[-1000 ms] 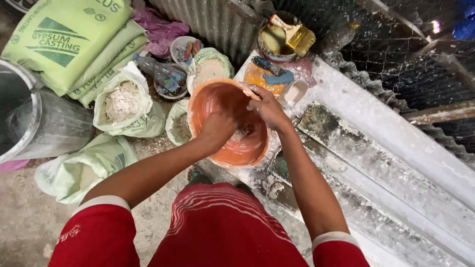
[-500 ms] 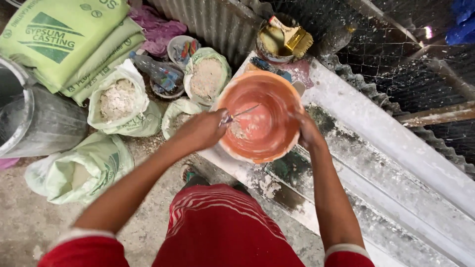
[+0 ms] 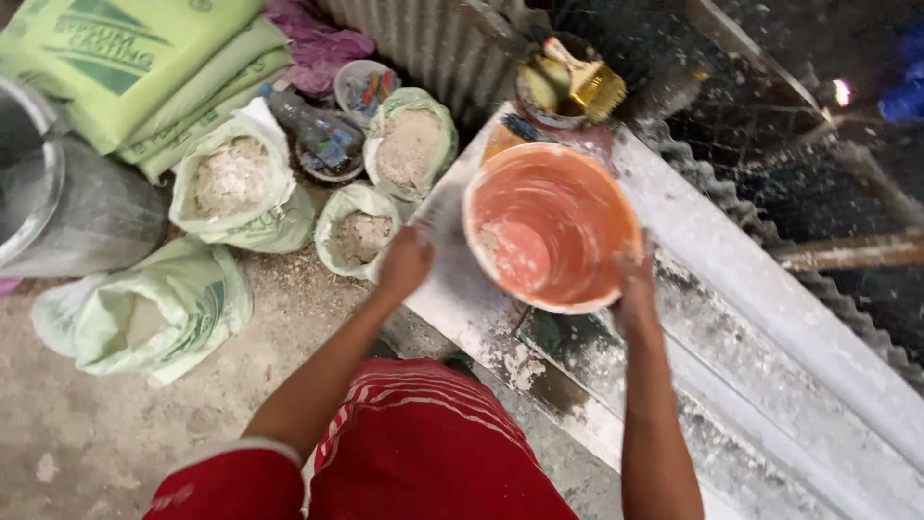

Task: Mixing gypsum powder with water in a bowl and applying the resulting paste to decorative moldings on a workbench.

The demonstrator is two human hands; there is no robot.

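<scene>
At far left stands a grey metal drum (image 3: 58, 207), with a stack of green printed sacks (image 3: 125, 67) above it; the top sack bears a dark green triangular mark and lettering. Below the drum lies a pale green bag (image 3: 159, 308), slumped on its side. Next come three open pale green bags of whitish powder: a large one (image 3: 236, 188), a small one (image 3: 358, 231) and a middle one (image 3: 412, 144). Among them lie a clear plastic bottle (image 3: 313, 130) and a small round tub (image 3: 366, 87). A purple cloth (image 3: 322, 43) lies against the corrugated sheet wall.

The left hand (image 3: 404, 262) is closed, knuckles up, just left of the orange plastic basin (image 3: 551, 226). What it grips cannot be told; it appears not to touch the rim. The right hand (image 3: 637, 289) presses on the basin's lower right rim, fingers curled over the edge.

The basin rests on a long plaster-crusted slab (image 3: 731, 308), tilted toward the camera, with a whitish smear on its bottom. Judgement: the basin is light, nearly empty, thin-walled and somewhat flexible. The wet residue likely makes the inside slick. Take hold at opposite points of the rim, where the wall is stiffest.

Beyond the basin sits a dark pot (image 3: 568, 87) holding a broad yellow brush (image 3: 587, 82).
</scene>
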